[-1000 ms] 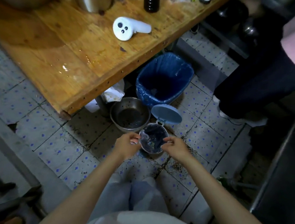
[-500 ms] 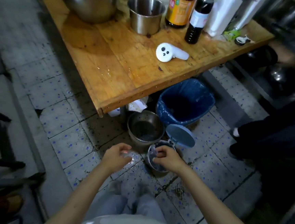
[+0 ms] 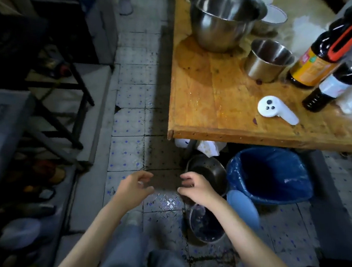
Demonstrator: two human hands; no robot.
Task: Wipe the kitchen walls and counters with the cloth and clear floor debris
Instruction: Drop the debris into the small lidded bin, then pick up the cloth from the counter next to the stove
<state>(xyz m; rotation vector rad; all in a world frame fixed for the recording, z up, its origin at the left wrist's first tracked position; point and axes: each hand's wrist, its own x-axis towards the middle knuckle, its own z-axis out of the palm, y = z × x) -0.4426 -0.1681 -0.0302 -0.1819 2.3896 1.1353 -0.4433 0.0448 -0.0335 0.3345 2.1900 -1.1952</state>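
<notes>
My left hand (image 3: 133, 189) and my right hand (image 3: 194, 187) hover side by side over the dotted tile floor (image 3: 127, 124), fingers loosely curled, and I see nothing in either. Under my right forearm stands a small round pail (image 3: 204, 228) with a dark liner, its light blue lid (image 3: 243, 209) swung open to the right. A larger bin with a blue bag (image 3: 268, 174) stands beyond it under the wooden table (image 3: 211, 104). Dark grime (image 3: 205, 258) marks the tiles near my knees. No cloth is in view.
A metal bowl (image 3: 208, 170) and crumpled white paper (image 3: 207, 147) lie under the table edge. On the table are a big steel bowl (image 3: 224, 16), a steel cup (image 3: 268, 61), sauce bottles (image 3: 317, 59) and a white controller (image 3: 275, 109). Shoes (image 3: 46, 172) line the left.
Both hands have let go of the small pail's liner and risen away from it. My view has swung left and up, so the table sits at the right.
</notes>
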